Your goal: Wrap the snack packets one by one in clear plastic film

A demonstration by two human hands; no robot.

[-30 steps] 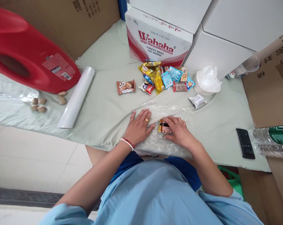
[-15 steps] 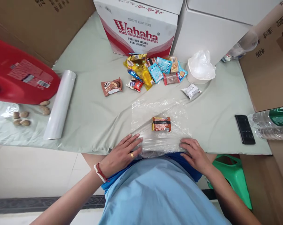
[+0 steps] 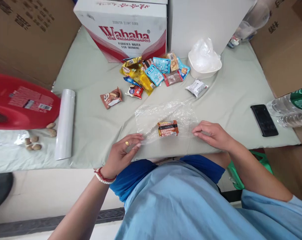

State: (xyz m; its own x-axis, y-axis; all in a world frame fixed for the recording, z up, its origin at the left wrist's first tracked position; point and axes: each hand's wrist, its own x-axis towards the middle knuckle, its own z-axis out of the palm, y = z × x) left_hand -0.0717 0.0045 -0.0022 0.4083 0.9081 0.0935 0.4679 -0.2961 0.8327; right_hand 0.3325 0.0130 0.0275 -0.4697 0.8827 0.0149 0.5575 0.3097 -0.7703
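Observation:
A sheet of clear plastic film point(image 3: 153, 115) lies crinkled on the cloth near the table's front edge. On its middle rests a small brown-and-orange wrapped snack point(image 3: 168, 128), its printed side up. My left hand point(image 3: 123, 151) pinches the film's near left corner between thumb and fingers. At the near right corner, my right hand point(image 3: 212, 134) has thumb and forefinger closed on the film's edge. Neither hand touches the snack.
Behind the film lie a pile of wrapped snacks point(image 3: 151, 73), a brown packet point(image 3: 111, 98) and a silver packet point(image 3: 197, 87). A white tub point(image 3: 203, 68) stands behind. Left are a plastic roll point(image 3: 65, 125), nuts point(image 3: 33, 142) and a red jug point(image 3: 23, 103); right, a phone point(image 3: 264, 120).
The film's near part, which hung at the table edge, has come up toward the snack. Both hands have gone from lying flat on it to pinching its corners. My view has shifted.

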